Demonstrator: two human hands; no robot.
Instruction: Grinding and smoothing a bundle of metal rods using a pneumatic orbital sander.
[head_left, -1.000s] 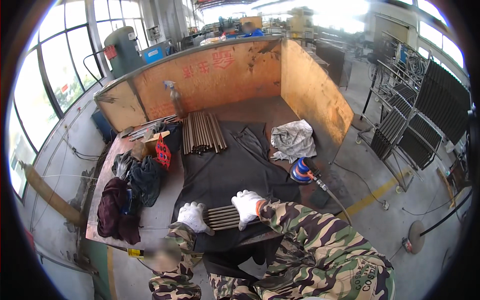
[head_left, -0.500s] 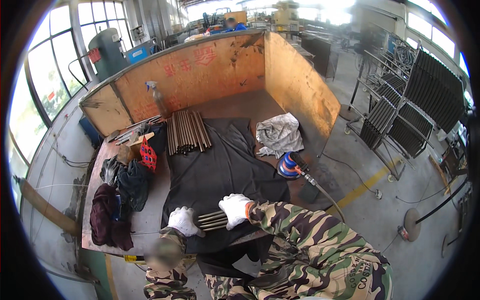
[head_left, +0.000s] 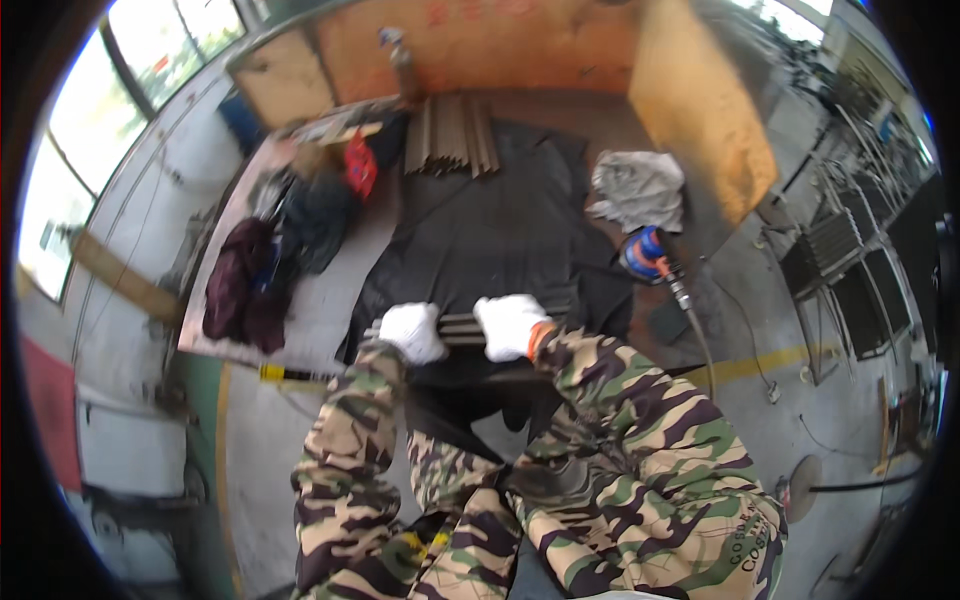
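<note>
Several slim metal rods (head_left: 460, 329) lie side by side, running left to right at the front edge of the black cloth (head_left: 480, 235). My left hand (head_left: 413, 333), in a white knit glove, is closed over them near their left end. A short way along, my right hand (head_left: 507, 325), gloved alike with an orange cuff, grips the same rods. Their right ends show past that hand. Farther back on the cloth is a pile of similar rods (head_left: 450, 138), pointing away from me. My fingertips are hidden under the gloves' backs.
A blue-and-black air sander (head_left: 645, 253) with a hose sits at the right, before a crumpled grey rag (head_left: 640, 190). Dark clothes (head_left: 315, 220) and a maroon cloth (head_left: 245, 285) lie left. A spray bottle (head_left: 402, 65) stands by the orange back panel (head_left: 520, 50).
My view has tipped downward, so the table sits higher in the picture. Both hands keep hold of the rods, which now lie more level, and rod ends now show beyond both hands.
</note>
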